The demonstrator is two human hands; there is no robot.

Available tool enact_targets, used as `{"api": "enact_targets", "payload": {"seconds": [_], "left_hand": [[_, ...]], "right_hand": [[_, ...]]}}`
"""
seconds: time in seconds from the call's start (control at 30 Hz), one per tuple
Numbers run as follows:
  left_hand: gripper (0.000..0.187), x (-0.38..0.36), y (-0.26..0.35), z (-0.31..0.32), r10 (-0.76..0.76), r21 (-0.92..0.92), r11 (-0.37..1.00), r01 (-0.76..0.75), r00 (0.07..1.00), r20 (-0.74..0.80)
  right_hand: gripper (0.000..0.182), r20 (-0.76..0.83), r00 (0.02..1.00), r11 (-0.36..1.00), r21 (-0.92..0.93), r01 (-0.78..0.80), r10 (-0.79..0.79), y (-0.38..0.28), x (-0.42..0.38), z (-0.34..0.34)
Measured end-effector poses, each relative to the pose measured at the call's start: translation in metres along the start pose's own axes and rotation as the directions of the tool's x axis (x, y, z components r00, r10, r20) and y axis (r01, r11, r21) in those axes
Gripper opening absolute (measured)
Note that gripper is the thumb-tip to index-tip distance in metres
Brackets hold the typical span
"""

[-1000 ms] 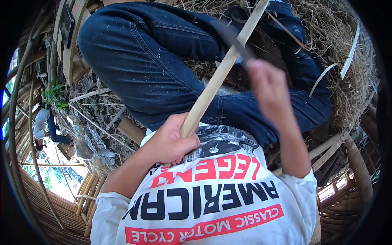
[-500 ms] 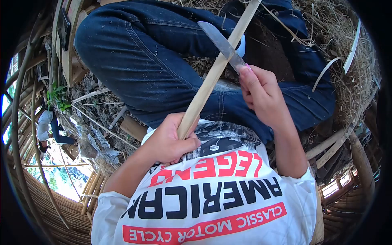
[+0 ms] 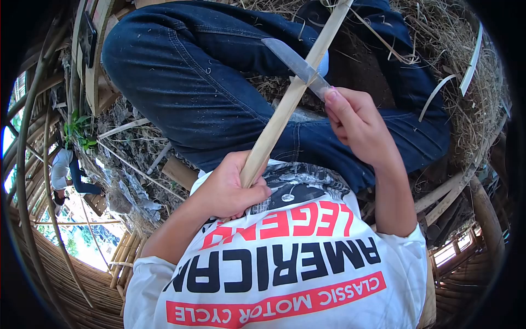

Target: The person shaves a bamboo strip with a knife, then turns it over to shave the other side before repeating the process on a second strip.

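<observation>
A long pale strip of wood or bamboo (image 3: 280, 112) runs slantwise from my waist up past my legs. Its lower end is wrapped in the fingers of my left hand (image 3: 233, 189), close to my shirt. My right hand (image 3: 356, 123) is closed round a knife, its thumb at the base of the blade; the handle is mostly hidden by the fingers. The knife's metal blade (image 3: 289, 59) lies across the strip, touching it, with its tip pointing up and left. Thin shavings (image 3: 378, 38) curl near the strip's far end.
My bent legs in jeans (image 3: 192, 88) lie around the strip. Dry straw (image 3: 438, 33) and a pale loose strip (image 3: 473, 60) are at right. A phone-like black object (image 3: 87, 39) rests on a plank at upper left. Another person (image 3: 68, 170) is far left, beyond bamboo poles.
The knife has turned slightly, its tip now a little lower and further left. My right hand and forearm have shifted slightly. My left hand and the strip are almost unmoved.
</observation>
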State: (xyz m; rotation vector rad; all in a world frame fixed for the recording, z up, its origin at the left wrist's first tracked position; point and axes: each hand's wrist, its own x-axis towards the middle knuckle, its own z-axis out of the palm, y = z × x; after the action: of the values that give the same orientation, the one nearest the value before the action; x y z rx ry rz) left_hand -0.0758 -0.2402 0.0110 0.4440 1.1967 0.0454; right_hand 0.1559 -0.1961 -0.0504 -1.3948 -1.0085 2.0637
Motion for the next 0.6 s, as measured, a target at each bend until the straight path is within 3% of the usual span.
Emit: {"api": "enact_targets", "payload": {"seconds": [0.03, 0.1, 0.23, 0.27, 0.3, 0.43, 0.53, 0.6], "left_hand": [[0.031, 0.000, 0.000, 0.000, -0.012, -0.003, 1.000, 0.011, 1.000, -0.009], [0.031, -0.002, 0.000, -0.001, -0.026, -0.008, 1.000, 0.026, 0.999, -0.027], [0.031, 0.000, 0.000, -0.001, -0.016, -0.008, 1.000, 0.016, 0.999, -0.030], [0.031, 0.000, -0.001, -0.002, -0.013, -0.014, 1.000, 0.012, 0.999, -0.031], [0.031, 0.000, 0.000, -0.001, -0.016, -0.014, 1.000, 0.016, 0.999, -0.031], [0.031, 0.000, -0.002, -0.001, -0.029, 0.003, 1.000, 0.029, 0.999, -0.018], [0.031, 0.000, -0.002, 0.000, -0.020, 0.002, 1.000, 0.020, 1.000, -0.017], [0.031, -0.001, -0.001, 0.000, -0.020, 0.017, 1.000, 0.021, 0.999, -0.050]], "right_hand": [[0.043, 0.003, 1.000, 1.000, 0.000, 0.001, -0.001, -0.001, 0.000, -0.002], [0.036, 0.135, 0.978, 0.960, 0.210, -0.186, 0.160, -0.003, 0.002, -0.004], [0.036, 0.274, 0.950, 0.904, 0.351, -0.243, 0.149, 0.008, 0.008, -0.008], [0.040, 0.055, 0.998, 0.997, 0.075, 0.002, -0.006, 0.010, 0.007, 0.000], [0.044, -0.109, 0.969, 0.950, -0.249, 0.187, -0.220, 0.012, 0.004, 0.005], [0.044, -0.120, 0.959, 0.892, -0.412, 0.187, -0.256, -0.001, -0.004, 0.003], [0.042, 0.138, 0.982, 0.990, 0.051, -0.134, 0.126, -0.002, 0.003, -0.009], [0.041, 0.139, 0.983, 0.988, 0.075, -0.133, 0.121, -0.002, 0.004, -0.008]]}}
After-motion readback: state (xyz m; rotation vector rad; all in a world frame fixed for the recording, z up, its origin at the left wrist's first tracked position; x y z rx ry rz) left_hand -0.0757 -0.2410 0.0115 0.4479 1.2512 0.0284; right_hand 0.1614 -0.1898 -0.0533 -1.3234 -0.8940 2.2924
